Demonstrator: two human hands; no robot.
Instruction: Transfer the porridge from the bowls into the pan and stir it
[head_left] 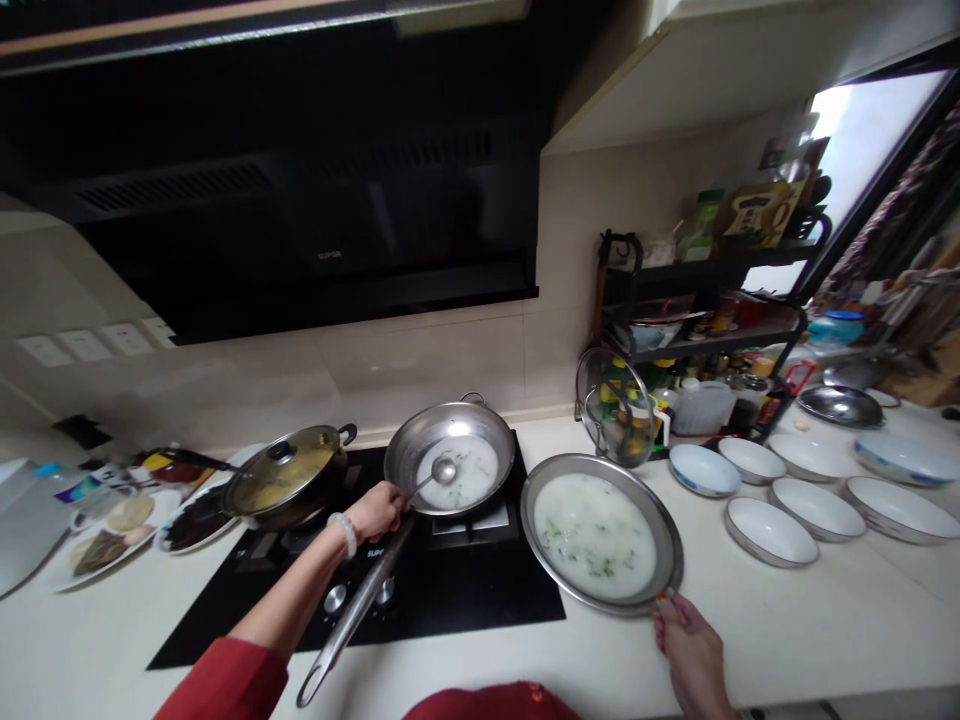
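Note:
My left hand (379,510) is closed around the handle of a metal ladle (443,470). The ladle's bowl sits over the white soup with green bits inside a steel wok (405,450) on the stove. The wok's long handle runs below my left wrist toward the counter's front edge. To the right, a wide metal basin (532,540) of white soup with chopped greens (592,540) stands at the stove's edge. My right hand (686,640) grips this basin's rim at its lower right, fingers pinched on it.
A lidded pan (292,470) stands on the left of the black stove (480,590). Plates of food (124,530) lie farther left. Several white bowls (772,530) stand on the right counter. A glass lid (616,407) leans by the spice rack (705,345). The range hood (315,200) hangs overhead.

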